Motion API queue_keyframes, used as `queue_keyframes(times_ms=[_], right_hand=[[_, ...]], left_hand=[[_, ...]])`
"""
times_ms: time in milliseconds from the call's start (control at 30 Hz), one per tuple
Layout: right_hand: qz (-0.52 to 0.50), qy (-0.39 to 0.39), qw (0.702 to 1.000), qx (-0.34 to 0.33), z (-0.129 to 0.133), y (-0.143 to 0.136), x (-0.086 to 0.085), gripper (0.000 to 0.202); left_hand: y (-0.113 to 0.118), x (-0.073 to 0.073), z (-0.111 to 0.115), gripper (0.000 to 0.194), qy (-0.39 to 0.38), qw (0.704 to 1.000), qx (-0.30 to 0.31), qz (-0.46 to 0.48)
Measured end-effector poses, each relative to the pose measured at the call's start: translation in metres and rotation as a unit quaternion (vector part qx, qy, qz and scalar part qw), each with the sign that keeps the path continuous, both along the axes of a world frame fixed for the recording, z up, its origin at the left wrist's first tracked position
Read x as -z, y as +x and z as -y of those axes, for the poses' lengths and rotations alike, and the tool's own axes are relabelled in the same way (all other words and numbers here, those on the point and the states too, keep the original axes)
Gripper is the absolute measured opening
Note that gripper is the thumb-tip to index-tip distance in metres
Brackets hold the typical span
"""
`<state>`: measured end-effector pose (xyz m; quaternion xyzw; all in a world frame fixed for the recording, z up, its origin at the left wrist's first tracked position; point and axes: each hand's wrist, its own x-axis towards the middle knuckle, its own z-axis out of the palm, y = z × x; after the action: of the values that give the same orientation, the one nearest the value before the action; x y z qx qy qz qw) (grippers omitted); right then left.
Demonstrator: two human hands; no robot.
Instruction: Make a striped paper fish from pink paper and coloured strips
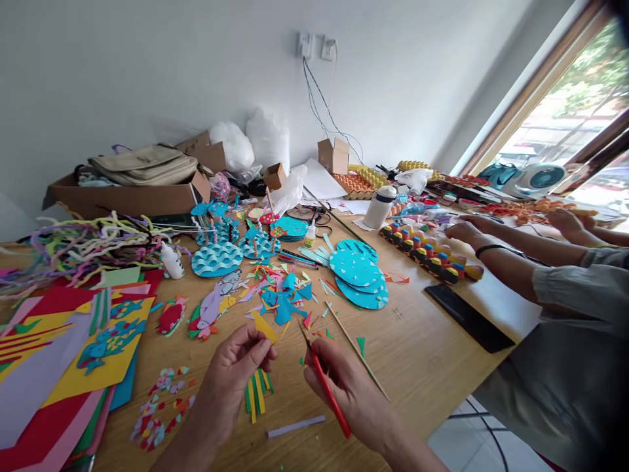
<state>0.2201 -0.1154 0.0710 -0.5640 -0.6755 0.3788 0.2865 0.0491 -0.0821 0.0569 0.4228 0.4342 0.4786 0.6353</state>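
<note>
Scissors (330,393), red handles, gripped in R hand (344,380); tips near yellow paper (263,328), apart from it. L hand (246,357) pinches paper btwn thumb & fingers, held up over desk (407,360). Grn/ylw strips (258,394) below L hand; purple strip (296,426) nearby. Small bottle (310,236), ylw label: print too tiny to read. White bottle (171,262), dark lettering, illegible. Desk scribble (397,315) R of blue discs (358,270): can't make out.
</note>
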Motion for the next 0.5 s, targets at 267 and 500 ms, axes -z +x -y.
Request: queue_keyframes(times_ms=[267,500], right_hand=[[0.071,-0.012,0.997,-0.038,0.006,-0.010,0.002,0.021],[0.095,0.003,0.994,-0.052,0.001,-0.011,0.000,0.022]], left_hand=[[0.004,-0.006,0.003,0.017,-0.023,0.999,0.025,0.033],[0.003,-0.004,0.003,0.017,-0.038,0.998,0.036,0.045]])
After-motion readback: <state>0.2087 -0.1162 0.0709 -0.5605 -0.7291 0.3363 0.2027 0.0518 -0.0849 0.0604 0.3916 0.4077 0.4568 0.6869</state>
